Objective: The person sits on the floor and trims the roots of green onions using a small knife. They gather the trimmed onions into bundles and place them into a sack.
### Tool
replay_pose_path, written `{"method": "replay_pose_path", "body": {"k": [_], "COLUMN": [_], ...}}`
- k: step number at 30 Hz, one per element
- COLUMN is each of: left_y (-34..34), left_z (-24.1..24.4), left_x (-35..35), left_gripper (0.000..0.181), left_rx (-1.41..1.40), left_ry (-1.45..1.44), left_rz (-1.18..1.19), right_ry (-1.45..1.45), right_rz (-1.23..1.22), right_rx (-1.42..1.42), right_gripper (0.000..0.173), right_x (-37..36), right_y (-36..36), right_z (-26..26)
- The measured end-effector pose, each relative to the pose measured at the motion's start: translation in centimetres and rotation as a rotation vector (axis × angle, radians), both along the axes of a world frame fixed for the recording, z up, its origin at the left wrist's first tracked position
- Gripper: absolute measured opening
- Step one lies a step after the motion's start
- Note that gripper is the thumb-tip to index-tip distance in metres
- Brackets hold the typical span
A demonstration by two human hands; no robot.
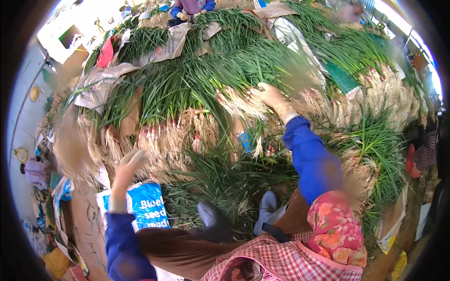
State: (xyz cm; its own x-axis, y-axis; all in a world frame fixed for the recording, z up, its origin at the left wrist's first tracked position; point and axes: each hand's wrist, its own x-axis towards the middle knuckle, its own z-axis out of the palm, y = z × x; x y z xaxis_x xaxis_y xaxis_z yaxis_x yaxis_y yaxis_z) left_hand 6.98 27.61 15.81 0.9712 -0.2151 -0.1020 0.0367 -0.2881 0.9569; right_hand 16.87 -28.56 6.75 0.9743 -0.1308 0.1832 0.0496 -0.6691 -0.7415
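Before me lie heaped green onions [172, 84] with long leaves, reddish bulbs and pale stringy roots [161, 140]. My right hand [272, 98], in a pale glove, reaches to the bulb end of a small bunch of green onions [242, 102] lying across the leaves. Whether its fingers grip that bunch is not clear. My left hand [128, 168], also gloved, is at the left edge of the root mass, fingers slightly curved and nothing seen in them. Below its fingers and wrist is a blue and white printed sack [146, 203].
Loose green leaves [232, 175] cover the ground around my boots [207, 214]. Another onion pile [376, 154] stands close on my right. Plastic sheets [161, 45] and a white sack [291, 35] lie among the heaps. A person [193, 8] sits beyond the far side.
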Motion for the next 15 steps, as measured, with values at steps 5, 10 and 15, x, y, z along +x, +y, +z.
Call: {"method": "replay_pose_path", "body": {"k": [5,10,15], "left_y": [-21.1,-31.1,-38.7], "left_z": [-7.5,-14.2,-12.1], "left_x": [11.4,12.3,8.1], "left_gripper": [0.067,0.056,0.054], "left_rx": [-0.050,-0.569,-0.408], "left_ry": [0.354,0.219,-0.048], "left_rz": [-0.075,0.111,0.013], "right_ry": [0.259,0.320,0.013], "right_rz": [-0.052,-0.122,-0.129], "right_rx": [0.097,0.699,0.999], "right_gripper": [0.078,0.054,0.044], "right_x": [3.1,-2.3,-5.8], "right_y": [7.7,14.4,5.0], "right_z": [-3.5,-1.8,1.1]}}
